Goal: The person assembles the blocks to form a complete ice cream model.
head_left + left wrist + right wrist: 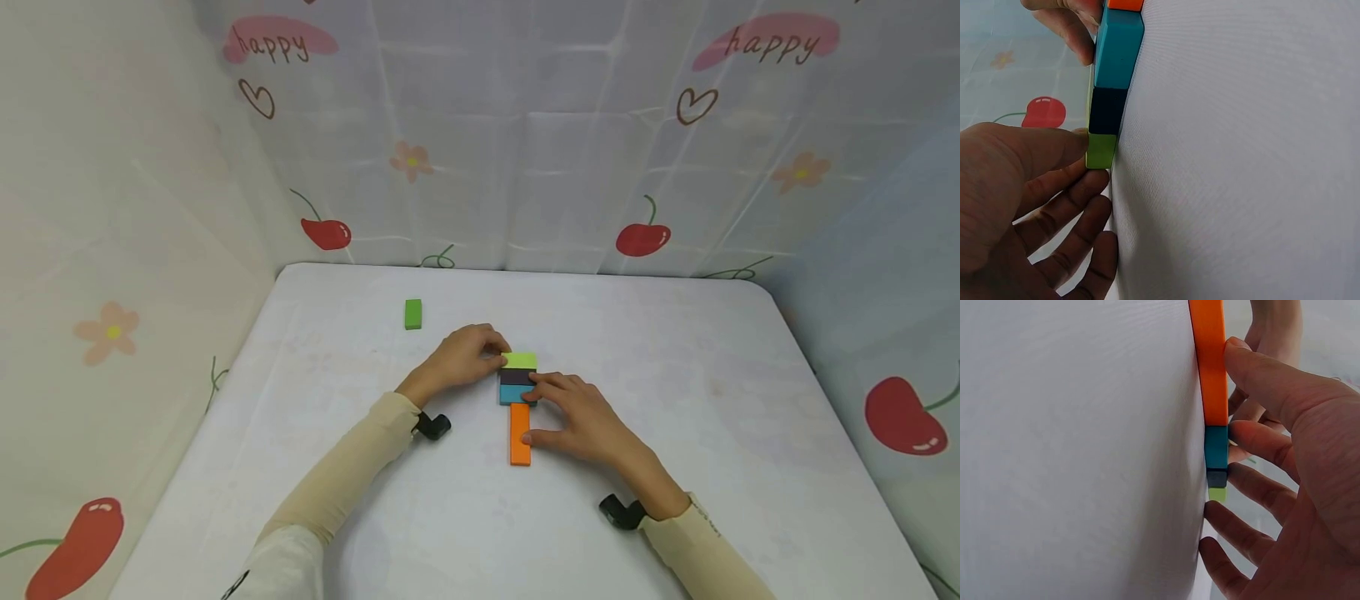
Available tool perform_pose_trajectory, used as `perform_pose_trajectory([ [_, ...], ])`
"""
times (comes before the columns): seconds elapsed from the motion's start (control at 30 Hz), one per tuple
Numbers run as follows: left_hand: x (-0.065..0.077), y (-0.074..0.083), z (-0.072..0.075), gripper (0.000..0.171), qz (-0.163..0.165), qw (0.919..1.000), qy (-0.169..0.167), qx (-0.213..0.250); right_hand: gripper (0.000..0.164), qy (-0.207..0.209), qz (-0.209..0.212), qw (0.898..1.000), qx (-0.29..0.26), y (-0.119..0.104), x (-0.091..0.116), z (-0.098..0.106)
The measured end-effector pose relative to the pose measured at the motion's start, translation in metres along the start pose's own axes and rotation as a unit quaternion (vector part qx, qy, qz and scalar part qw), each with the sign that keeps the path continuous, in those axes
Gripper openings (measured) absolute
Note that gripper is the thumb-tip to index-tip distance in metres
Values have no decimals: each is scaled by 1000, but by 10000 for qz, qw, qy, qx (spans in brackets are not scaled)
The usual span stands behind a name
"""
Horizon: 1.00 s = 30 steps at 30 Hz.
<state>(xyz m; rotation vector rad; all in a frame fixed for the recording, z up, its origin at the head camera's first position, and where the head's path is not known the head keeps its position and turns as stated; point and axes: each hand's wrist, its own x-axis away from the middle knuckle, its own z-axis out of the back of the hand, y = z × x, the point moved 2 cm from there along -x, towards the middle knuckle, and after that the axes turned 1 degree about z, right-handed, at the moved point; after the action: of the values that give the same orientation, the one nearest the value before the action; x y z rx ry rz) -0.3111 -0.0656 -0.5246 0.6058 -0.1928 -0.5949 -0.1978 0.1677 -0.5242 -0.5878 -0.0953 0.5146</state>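
Note:
Three blocks lie flush side by side in the head view: lime green (519,360) at the back, black (516,377) in the middle, blue (514,395) in front. An orange block (519,437) extends lengthwise from the blue one toward the person. My left hand (463,360) pinches the lime green block at its left end, thumb on top and index finger at its far side. My right hand (583,421) has its thumb against the orange block's right edge. Its loosely spread fingertips (1238,431) touch the blue and black blocks.
A single green block (413,314) stands apart on the white table (637,333), at the back left. Black wrist cameras (432,426) are on both wrists. A printed curtain (510,192) encloses the table's back and sides.

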Motion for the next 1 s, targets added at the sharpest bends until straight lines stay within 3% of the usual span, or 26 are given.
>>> perform_pose_trajectory([
  [1.0, 3, -2, 0, 20, 0, 10000, -59, -15, 52, -125, -16, 9999, -80, -4, 0, 2],
])
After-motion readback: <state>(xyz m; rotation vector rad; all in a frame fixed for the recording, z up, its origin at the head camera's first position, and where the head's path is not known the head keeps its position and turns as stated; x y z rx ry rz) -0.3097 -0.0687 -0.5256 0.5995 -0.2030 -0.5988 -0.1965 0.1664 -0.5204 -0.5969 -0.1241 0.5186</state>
